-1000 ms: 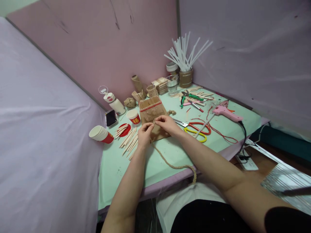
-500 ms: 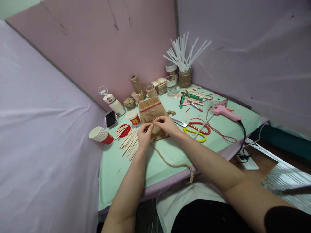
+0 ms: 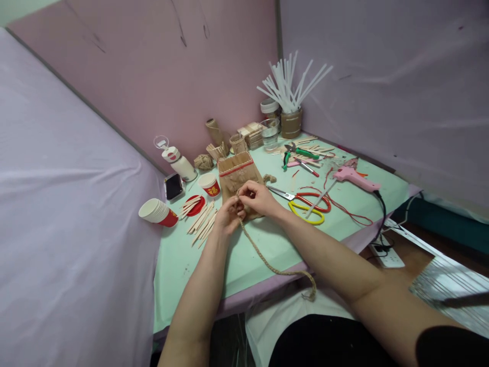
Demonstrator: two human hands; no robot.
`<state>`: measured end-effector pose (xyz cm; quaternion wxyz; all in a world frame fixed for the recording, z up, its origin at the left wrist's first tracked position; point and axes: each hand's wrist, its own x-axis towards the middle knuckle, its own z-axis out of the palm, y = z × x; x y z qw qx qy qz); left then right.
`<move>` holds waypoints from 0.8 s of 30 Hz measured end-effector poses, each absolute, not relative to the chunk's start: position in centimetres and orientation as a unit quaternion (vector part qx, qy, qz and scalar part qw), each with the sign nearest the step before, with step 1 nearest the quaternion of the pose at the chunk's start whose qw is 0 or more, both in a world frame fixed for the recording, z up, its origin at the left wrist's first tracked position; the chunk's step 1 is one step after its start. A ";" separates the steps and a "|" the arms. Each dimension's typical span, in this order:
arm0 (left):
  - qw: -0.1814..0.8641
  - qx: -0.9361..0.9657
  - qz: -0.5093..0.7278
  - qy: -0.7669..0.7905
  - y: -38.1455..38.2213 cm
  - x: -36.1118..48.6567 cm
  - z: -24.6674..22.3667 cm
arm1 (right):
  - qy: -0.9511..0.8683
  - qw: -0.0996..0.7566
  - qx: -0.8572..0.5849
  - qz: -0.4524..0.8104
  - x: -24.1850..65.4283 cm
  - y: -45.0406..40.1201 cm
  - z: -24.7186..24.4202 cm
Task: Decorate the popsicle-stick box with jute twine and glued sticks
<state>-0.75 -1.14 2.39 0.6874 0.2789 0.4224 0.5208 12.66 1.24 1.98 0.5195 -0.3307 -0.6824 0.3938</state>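
A braided twine cord (image 3: 263,259) runs from my fingers down across the table and hangs over its front edge. My left hand (image 3: 228,215) pinches the cord near its upper part. Fingertips of my right hand (image 3: 256,198) close on the same cord just above, meeting the left fingertips. Right behind both hands stands a brown bag-shaped piece (image 3: 237,173) with a red band near its open rim; my hands hide its lower part. A knotted bit of twine (image 3: 269,178) shows at its right side.
Scissors (image 3: 305,201) lie right of my hands, with a pink glue gun (image 3: 355,178) and green-handled pliers (image 3: 296,153) beyond. Wooden sticks (image 3: 202,224), a red paper cup (image 3: 210,186) and stacked cups (image 3: 158,213) are on the left. A power strip (image 3: 387,254) lies below the table's right side.
My left hand has turned and lowered slightly, drawing the cord closer to its palm. My right hand has shifted a little left. The cord's loose end has swung right and lower.
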 end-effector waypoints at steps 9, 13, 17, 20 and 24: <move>0.529 0.376 0.607 0.459 -1.2 -0.2 2.2 | -0.675 0.528 -0.328 0.398 12.6 1.4 1.7; 0.710 0.226 0.533 0.400 -0.8 -1.2 2.4 | -0.722 0.523 -0.297 0.343 12.4 0.8 1.8; 0.754 0.171 0.493 0.399 -0.7 -1.6 2.5 | -0.735 0.511 -0.290 0.337 12.3 0.5 1.8; 0.671 0.273 0.537 0.431 -1.1 -1.0 2.4 | -0.655 0.524 -0.349 0.417 12.3 1.0 1.6; 0.469 0.427 0.589 0.502 -1.4 -0.2 2.0 | -0.519 0.473 -0.376 0.605 12.3 1.8 1.1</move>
